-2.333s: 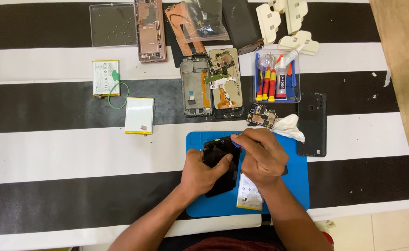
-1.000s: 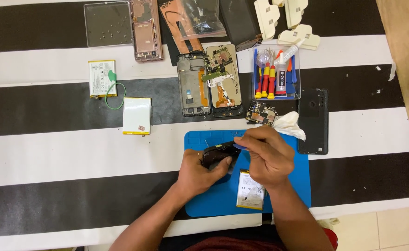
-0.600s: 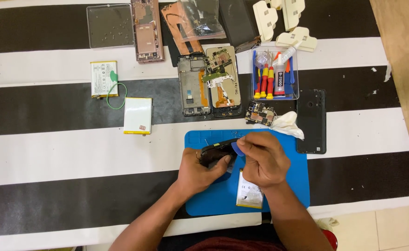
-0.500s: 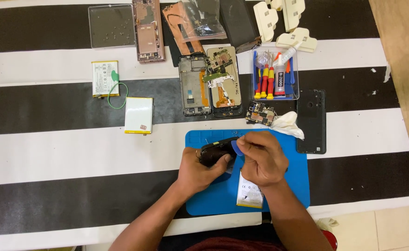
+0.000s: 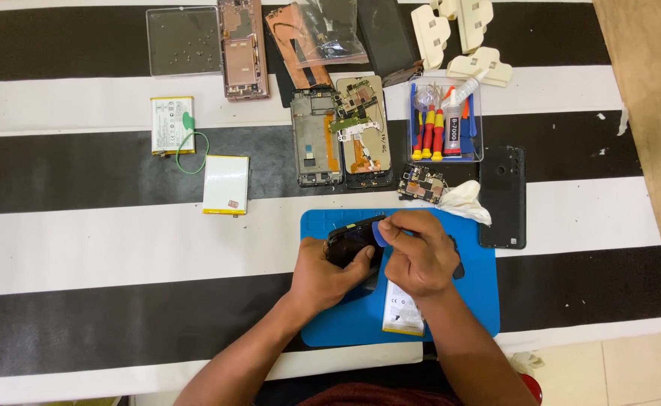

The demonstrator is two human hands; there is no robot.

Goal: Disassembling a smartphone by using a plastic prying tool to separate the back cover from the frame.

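We held a dark phone body (image 5: 351,239) over the upper left part of a blue work mat (image 5: 466,316), which lay on a cloth with black and white stripes (image 5: 82,248). Our left hand (image 5: 324,272) was closed around the lower edge of the phone, with the thumb on its side. Our right hand (image 5: 418,252) had its fingers pinched on a small blue pick (image 5: 378,234), and the tip of the pick touched the right edge of the phone. The right hand covered most of the right half of the phone, so we could not tell how deep the pick sat.

Just under the right hand a white battery (image 5: 402,310) lay on the mat, partly hidden by the wrist. Near the top right corner of the mat there were a crumpled white tissue (image 5: 467,201) and a small circuit board (image 5: 421,183). A black back cover (image 5: 503,197) lay just beside the mat on the right. Above the mat stood two opened phone frames (image 5: 338,134) side by side, and right of them a clear tray with screwdrivers and a glue tube (image 5: 445,122). Well apart on the left lay a white flat battery (image 5: 226,185) and another battery with a green cable (image 5: 172,125).
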